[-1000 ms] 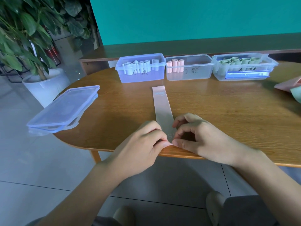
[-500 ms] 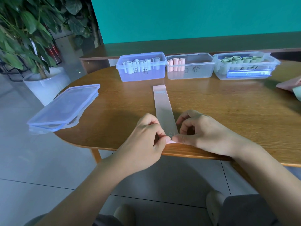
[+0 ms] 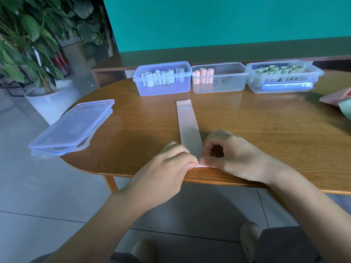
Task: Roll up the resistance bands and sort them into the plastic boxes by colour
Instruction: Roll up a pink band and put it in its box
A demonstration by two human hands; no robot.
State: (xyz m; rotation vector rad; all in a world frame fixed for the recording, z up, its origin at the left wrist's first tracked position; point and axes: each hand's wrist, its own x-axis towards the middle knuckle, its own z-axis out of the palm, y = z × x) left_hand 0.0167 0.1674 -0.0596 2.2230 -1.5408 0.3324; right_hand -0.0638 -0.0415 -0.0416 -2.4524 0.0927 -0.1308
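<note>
a long flat pale pink resistance band (image 3: 188, 124) lies lengthwise on the oval wooden table (image 3: 256, 130), its far end pointing toward the boxes, its near end at the table's front edge. the left hand (image 3: 167, 168) and right hand (image 3: 233, 154) meet at that near end; both have fingers curled, thumb and fingertips pinching the band's end, which looks slightly turned up (how much is rolled cannot be told, fingers cover it).

along the far side of the table stand three open plastic boxes side by side, touching or nearly so:
- bluish translucent plastic box (image 3: 163, 88), left, holding pale rolled bands upright
- clear plastic box (image 3: 226, 84), middle, holding a few pink rolls at its left end
- clear plastic box with a blue clip (image 3: 284, 86), right, holding green rolls

stacked translucent box lids (image 3: 74, 128) overhang the table's left edge. loose pink and green bands (image 3: 340, 99) lie at the right border. a potted plant in a white pot (image 3: 49, 99) stands on the floor, left.
</note>
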